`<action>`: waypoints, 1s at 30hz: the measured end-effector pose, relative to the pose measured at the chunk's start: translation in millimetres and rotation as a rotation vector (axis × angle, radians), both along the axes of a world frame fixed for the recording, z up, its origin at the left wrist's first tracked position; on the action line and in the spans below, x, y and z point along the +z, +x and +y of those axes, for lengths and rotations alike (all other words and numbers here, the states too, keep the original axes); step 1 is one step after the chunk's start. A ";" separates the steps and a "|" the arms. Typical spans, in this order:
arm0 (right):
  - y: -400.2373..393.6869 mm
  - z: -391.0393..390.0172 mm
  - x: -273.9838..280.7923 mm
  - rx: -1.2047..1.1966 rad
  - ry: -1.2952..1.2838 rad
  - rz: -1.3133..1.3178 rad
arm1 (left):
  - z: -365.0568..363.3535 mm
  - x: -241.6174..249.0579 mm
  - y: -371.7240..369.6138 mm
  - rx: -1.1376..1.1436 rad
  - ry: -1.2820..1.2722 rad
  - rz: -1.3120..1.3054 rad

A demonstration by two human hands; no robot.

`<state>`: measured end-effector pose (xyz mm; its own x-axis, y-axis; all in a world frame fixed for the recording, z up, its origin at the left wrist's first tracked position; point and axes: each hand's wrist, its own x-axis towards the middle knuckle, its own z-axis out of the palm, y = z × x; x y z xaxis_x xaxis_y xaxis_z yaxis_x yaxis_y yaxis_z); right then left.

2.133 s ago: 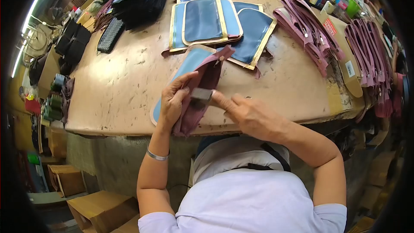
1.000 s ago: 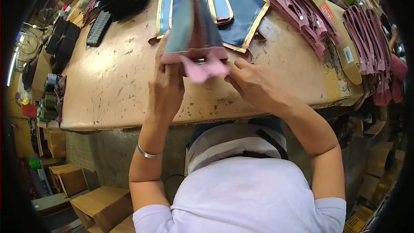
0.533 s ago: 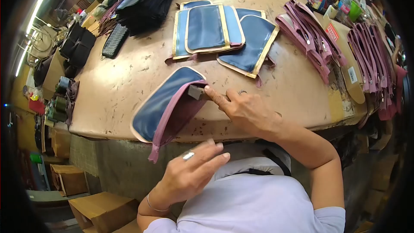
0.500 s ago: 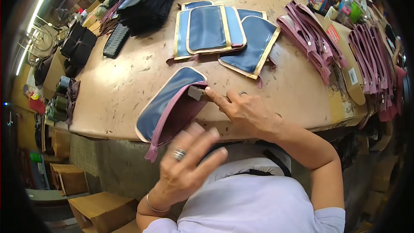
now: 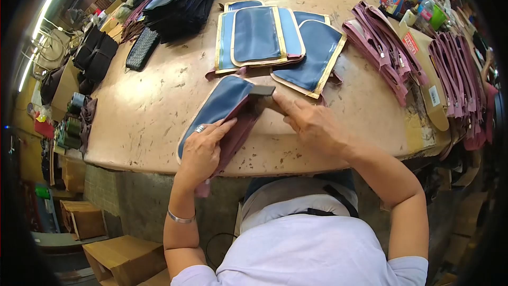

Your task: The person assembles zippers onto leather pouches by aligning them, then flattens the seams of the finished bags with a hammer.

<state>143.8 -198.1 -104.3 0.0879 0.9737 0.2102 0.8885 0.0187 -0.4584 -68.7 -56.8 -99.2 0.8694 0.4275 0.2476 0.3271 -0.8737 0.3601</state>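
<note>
A blue pouch panel with a pale edge and purple lining lies slanted near the table's front edge. My left hand, with a ring on it, is closed on the pouch's near part, its fingers along the blue panel and the lining edge. In my right hand is a hammer, gripped by its handle, and its dark head is over the pouch's far corner. A purple end of the pouch hangs over the table edge below my left wrist.
Several blue panels with yellow-taped edges lie beyond the pouch. Purple zippered pieces are stacked at the right, beside cardboard. A dark stack and a black patterned case sit at the far left.
My left hand has moved up from in front of the table onto the pouch and closed on it. The hammer head has come out of the pouch opening to its far corner.
</note>
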 end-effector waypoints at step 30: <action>-36.9 -14.0 6.0 0.227 -0.012 -0.097 | -14.4 -26.4 16.7 0.001 -0.842 -0.556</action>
